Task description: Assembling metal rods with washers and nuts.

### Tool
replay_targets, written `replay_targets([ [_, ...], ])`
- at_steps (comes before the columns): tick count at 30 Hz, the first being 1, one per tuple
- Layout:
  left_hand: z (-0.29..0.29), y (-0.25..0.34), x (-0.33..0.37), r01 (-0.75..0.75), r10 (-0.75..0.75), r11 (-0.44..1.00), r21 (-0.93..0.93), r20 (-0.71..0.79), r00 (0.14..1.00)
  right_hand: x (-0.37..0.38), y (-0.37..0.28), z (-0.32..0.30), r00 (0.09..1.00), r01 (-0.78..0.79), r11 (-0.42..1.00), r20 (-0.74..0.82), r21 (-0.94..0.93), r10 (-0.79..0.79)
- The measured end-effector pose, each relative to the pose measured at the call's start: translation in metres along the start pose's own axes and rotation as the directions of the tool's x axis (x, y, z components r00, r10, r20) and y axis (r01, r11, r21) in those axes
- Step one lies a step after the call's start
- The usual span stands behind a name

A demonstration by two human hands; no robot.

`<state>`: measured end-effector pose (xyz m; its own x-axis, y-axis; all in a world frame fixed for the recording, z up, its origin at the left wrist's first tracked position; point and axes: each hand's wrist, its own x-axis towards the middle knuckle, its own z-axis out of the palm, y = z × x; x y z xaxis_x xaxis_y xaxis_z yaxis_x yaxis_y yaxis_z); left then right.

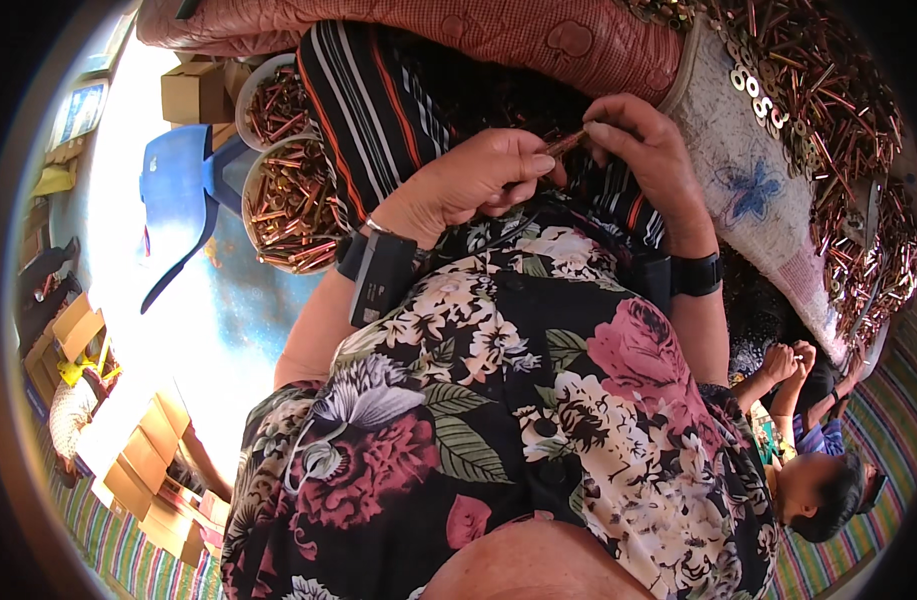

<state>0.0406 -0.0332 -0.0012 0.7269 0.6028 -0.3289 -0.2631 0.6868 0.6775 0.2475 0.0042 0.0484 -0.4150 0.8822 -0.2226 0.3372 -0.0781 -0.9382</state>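
Note:
Over my lap, covered in dark striped cloth (350,110), both hands meet at a slim copper-coloured metal bolt (566,143). My left hand (468,178) is closed around its near end, thumb and fingers pinched together. At its other end, the thumb and fingertips of my right hand (646,150) pinch the bolt's tip; whether they also hold a small part there is too small to tell. The fingers of both hands partly cover the bolt. To the right of my right hand lies a large heap of similar copper-coloured bolts (848,130), with several pale washers (751,88) at its edge.
Left of my lap stand two white tubs (250,205) filled with bolts and small metal parts. Beyond them is a blue plastic chair (176,185). Cardboard boxes (143,465) sit at lower left. A quilted red cloth (538,35) lies ahead. Another person (818,490) works at lower right.

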Motion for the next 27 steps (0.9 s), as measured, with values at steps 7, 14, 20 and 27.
replay_targets([
  [7,0.008,0.008,0.003,0.007,0.086,0.913,0.408,-0.209,0.974,0.002,0.010,0.013,0.991,0.006,0.999,-0.136,-0.041,-0.011],
  [14,0.010,0.009,0.010,-0.035,0.249,0.758,0.652,-0.239,0.939,0.007,0.005,0.011,0.977,-0.133,0.991,-0.168,-0.016,0.129],
  [20,0.003,0.000,0.011,-0.071,0.200,0.869,0.489,-0.217,0.955,-0.002,-0.001,0.013,0.984,-0.129,0.988,-0.117,0.085,0.138],
  [27,0.015,0.012,0.008,-0.029,0.240,0.759,0.651,-0.238,0.941,0.000,-0.003,0.014,0.979,-0.020,0.994,-0.199,0.110,0.042],
])
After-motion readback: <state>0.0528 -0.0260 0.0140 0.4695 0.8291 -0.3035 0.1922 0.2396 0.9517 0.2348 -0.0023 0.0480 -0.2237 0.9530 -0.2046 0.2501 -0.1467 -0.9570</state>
